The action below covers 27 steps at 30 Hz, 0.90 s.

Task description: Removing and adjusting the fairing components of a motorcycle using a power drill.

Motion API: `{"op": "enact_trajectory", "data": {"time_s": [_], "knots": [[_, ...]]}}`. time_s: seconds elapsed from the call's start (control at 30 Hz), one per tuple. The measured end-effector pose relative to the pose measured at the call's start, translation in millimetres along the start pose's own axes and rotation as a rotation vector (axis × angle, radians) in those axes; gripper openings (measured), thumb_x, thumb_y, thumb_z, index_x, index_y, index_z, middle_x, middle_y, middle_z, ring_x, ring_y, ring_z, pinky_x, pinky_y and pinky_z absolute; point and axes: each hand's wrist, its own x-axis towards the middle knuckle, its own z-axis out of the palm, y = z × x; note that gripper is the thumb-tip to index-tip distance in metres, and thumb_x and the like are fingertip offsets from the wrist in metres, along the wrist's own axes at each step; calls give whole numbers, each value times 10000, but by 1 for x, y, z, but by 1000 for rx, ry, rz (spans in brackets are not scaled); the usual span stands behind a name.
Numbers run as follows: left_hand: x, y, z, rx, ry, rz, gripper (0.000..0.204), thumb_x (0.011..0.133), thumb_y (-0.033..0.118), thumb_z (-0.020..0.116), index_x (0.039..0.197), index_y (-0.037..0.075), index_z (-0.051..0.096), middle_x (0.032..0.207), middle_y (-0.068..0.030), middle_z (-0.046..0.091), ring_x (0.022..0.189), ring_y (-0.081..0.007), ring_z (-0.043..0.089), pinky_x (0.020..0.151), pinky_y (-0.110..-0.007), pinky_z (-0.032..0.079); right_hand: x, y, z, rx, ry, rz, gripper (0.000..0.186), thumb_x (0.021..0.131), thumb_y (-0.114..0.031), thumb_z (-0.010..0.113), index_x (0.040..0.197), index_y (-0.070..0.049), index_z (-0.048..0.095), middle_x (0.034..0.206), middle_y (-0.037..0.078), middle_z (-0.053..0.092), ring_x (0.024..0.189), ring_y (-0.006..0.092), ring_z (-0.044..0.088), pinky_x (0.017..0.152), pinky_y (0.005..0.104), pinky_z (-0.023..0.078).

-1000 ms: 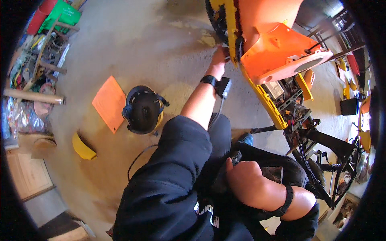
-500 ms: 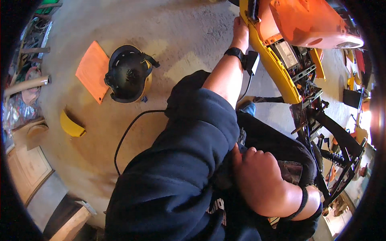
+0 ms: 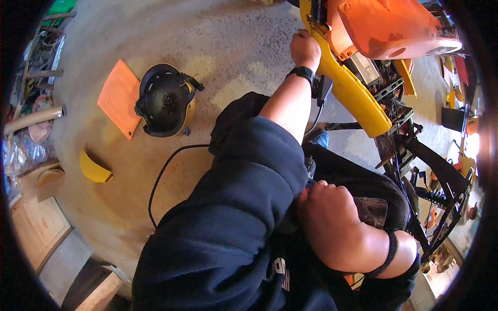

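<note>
My left hand (image 3: 306, 50) reaches forward, its fingers curled against the left edge of a long yellow body panel (image 3: 346, 85) on a partly stripped motorbike. My right hand (image 3: 330, 213) is closed low in front of my body. It grips a dark tool (image 3: 310, 167) with a greyish tip, mostly hidden by my fingers and left sleeve. Above the panel sits an orange body part (image 3: 389, 26), with a grey metal box (image 3: 364, 68) and wiring below it. The black frame (image 3: 430, 160) runs down toward the right.
On the floor to the left lie an upturned helmet (image 3: 167, 101), an orange sheet (image 3: 119, 98) and a curved yellow piece (image 3: 95, 167). A black cable (image 3: 165, 173) loops beside my left arm. Cluttered shelving and a cardboard tube (image 3: 33, 120) line the left side.
My left hand has shifted slightly back and left along the panel's edge, and more of it shows. My right hand stays closed, lifted very little. The view has tilted slightly.
</note>
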Motion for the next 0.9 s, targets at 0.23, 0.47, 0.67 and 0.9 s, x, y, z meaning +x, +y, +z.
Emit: {"op": "enact_trajectory", "data": {"time_s": [0.23,0.47,0.67,0.9], "knots": [[-4,-8,-9,209,-60,2,474,1011,343,319,1009,-47,587,992,-314,652,945,-488,633,856,-526,512,1,1,-4,113,89,44,499,917,-125,532,1405,-54,457,844,79,648,768,203,661,621,306,509],[21,-25,14,-180,-117,262,385,1017,342,393,1114,-20,482,1071,-291,617,1060,-451,575,890,-486,455,-6,0,-15,137,142,152,506,918,-126,535,1413,-62,453,841,61,645,778,183,654,606,290,490],[31,-42,-6,-260,-727,497,460,991,344,502,1264,-26,522,1302,-104,540,1178,-257,497,1014,-393,381,-20,15,-27,200,181,162,559,882,-158,578,1420,-66,456,849,44,659,780,178,646,579,318,487],[25,-25,-28,-85,-797,577,607,970,384,543,1369,-42,378,1381,-129,429,1258,-240,408,1075,-375,325,-114,70,13,426,570,458,580,814,-142,634,1358,-34,466,813,109,665,716,261,687,582,359,524]]}}
